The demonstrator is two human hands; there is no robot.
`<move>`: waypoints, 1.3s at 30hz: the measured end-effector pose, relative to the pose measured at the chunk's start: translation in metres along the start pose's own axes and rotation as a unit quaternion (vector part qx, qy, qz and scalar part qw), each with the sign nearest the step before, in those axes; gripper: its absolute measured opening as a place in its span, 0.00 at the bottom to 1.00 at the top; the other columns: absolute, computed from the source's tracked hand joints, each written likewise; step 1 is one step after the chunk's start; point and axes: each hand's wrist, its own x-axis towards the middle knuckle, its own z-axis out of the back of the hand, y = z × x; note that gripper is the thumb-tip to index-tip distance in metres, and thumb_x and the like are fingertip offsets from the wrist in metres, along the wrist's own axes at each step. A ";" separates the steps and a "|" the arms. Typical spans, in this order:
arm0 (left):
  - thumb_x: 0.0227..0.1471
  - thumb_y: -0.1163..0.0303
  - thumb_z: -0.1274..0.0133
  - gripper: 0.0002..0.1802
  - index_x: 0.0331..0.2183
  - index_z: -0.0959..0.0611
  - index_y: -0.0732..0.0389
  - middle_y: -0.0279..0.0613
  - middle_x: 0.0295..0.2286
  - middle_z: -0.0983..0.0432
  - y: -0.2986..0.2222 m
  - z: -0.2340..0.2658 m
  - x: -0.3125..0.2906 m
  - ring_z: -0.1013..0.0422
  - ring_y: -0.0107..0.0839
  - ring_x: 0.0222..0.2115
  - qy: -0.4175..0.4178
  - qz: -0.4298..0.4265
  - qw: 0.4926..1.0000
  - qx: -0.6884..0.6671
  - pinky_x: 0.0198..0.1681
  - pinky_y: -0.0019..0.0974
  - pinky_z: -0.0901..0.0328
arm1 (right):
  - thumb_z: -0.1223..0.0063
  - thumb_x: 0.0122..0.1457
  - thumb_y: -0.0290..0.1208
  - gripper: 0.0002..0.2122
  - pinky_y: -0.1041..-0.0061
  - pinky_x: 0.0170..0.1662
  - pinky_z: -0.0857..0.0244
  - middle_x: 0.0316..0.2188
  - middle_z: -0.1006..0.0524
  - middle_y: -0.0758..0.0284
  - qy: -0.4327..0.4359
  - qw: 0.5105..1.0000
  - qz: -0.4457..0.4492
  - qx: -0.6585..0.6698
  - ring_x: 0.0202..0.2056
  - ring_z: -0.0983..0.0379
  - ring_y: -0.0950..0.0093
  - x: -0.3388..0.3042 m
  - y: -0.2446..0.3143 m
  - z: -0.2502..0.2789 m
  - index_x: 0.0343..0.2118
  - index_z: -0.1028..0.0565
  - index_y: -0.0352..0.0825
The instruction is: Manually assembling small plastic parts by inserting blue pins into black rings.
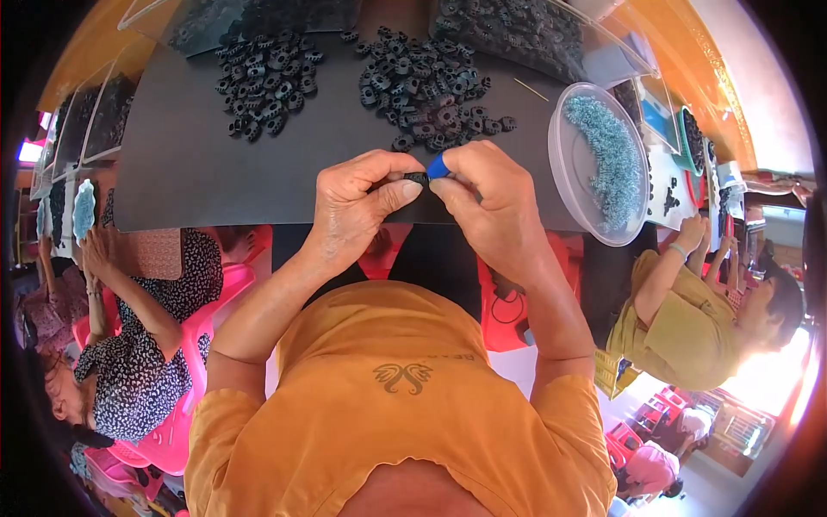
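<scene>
In front of my chest, at the table's near edge, my two hands meet over a small black hair claw clip piece [417, 177]. My left hand [360, 191] pinches its left end between thumb and curled forefinger. My right hand [488, 189] is closed at the other end, with thumb and forefinger pressed together there. A blue cover [438, 165] wraps the tip of the right forefinger. Fingers hide much of the piece, and any tiny part in the right pinch is too small to make out. Beyond lie two heaps of like black pieces, a left heap [269, 79] and a right heap [422, 82].
At the right stands a round clear plastic dish [564, 185] of tiny pale-blue pieces [607, 155]. A thin yellowish stick [531, 90] lies beside it. Clear bins of black pieces line the far edge of the dark table mat [172, 164]. Co-workers sit on both sides.
</scene>
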 end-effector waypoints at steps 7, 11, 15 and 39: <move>0.45 0.80 0.42 0.08 0.33 0.18 0.67 0.34 0.23 0.29 -0.005 0.005 0.000 0.36 0.20 0.25 0.032 -0.087 0.988 0.120 0.28 0.23 0.38 | 0.43 0.47 0.23 0.07 0.72 0.27 0.38 0.22 0.28 0.62 0.061 0.984 -0.129 0.104 0.24 0.31 0.69 0.001 -0.006 -0.001 0.29 0.29 0.30; 0.43 0.80 0.41 0.09 0.32 0.18 0.67 0.37 0.25 0.26 -0.009 0.007 0.000 0.33 0.22 0.26 0.052 -0.094 0.989 0.103 0.29 0.25 0.37 | 0.41 0.50 0.25 0.08 0.81 0.24 0.40 0.20 0.26 0.67 0.072 0.928 -0.206 0.302 0.21 0.32 0.81 -0.001 -0.012 -0.004 0.27 0.29 0.29; 0.43 0.81 0.41 0.09 0.31 0.18 0.67 0.37 0.26 0.25 -0.004 0.012 0.000 0.32 0.23 0.26 0.065 -0.121 0.983 0.120 0.30 0.26 0.36 | 0.42 0.50 0.24 0.07 0.87 0.23 0.42 0.18 0.27 0.68 0.089 0.875 -0.295 0.374 0.21 0.35 0.86 0.002 -0.006 -0.004 0.25 0.29 0.29; 0.49 0.76 0.43 0.09 0.35 0.19 0.68 0.34 0.28 0.26 0.005 0.009 -0.006 0.31 0.20 0.29 -0.009 -0.053 0.998 0.025 0.36 0.23 0.36 | 0.41 0.41 0.22 0.07 0.68 0.31 0.41 0.22 0.35 0.64 -0.120 0.935 0.131 -0.307 0.27 0.37 0.65 0.015 -0.041 -0.031 0.24 0.29 0.34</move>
